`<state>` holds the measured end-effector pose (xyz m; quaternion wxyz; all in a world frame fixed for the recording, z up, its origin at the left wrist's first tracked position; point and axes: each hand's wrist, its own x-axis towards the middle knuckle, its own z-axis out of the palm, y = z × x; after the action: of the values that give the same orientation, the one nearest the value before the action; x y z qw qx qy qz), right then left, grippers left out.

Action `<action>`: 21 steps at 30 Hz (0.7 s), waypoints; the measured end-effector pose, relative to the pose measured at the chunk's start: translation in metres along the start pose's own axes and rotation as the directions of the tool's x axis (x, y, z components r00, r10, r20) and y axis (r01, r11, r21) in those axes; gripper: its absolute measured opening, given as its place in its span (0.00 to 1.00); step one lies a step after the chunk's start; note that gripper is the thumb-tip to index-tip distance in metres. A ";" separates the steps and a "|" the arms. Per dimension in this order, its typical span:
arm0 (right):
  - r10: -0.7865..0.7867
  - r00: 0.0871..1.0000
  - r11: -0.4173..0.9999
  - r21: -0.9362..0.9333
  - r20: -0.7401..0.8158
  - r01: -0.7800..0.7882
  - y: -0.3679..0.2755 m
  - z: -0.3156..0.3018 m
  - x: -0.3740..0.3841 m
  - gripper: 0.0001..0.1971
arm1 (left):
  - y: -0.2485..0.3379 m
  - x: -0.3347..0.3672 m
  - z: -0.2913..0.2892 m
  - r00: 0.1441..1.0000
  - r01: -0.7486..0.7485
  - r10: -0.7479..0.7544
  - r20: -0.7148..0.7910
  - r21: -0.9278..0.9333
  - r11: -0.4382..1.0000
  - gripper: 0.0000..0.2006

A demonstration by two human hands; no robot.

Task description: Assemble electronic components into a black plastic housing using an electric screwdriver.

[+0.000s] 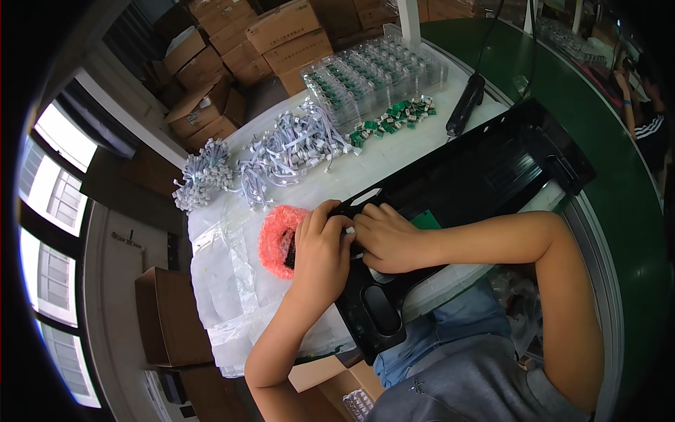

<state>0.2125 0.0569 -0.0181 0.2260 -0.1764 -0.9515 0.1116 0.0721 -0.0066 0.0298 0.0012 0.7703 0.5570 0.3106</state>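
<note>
A long black plastic housing (457,184) lies slantwise over the table's front edge, its inner side facing up. Both hands work at its left part. My left hand (322,243) is closed, with a small white piece (349,230) at its fingertips that looks like a connector. Right against it, my right hand (388,239) has its fingers bent and pressed together inside the housing; whatever they hold is hidden. A green circuit board (425,220) shows in the housing behind my right wrist. Beside my left hand stands a pink bubble-wrapped ring (271,243) with small dark parts inside.
White cable bundles (288,144) lie in heaps at the back left. Small green boards (394,116) are scattered before stacked clear plastic trays (376,77). A black handheld tool (465,105) hangs on a cord. Cardboard boxes (281,35) stand behind; a green conveyor belt (615,232) runs at right.
</note>
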 end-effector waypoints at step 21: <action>0.337 0.939 0.665 0.689 0.068 -0.288 0.025 -0.021 -0.062 0.18 | 0.013 0.034 0.024 0.877 0.218 -0.133 0.462 -0.135 0.967 0.08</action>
<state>0.2816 0.0582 -0.0312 0.2836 -0.2435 -0.7885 0.4884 0.1007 0.0258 0.0309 0.2285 0.7638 0.5785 0.1729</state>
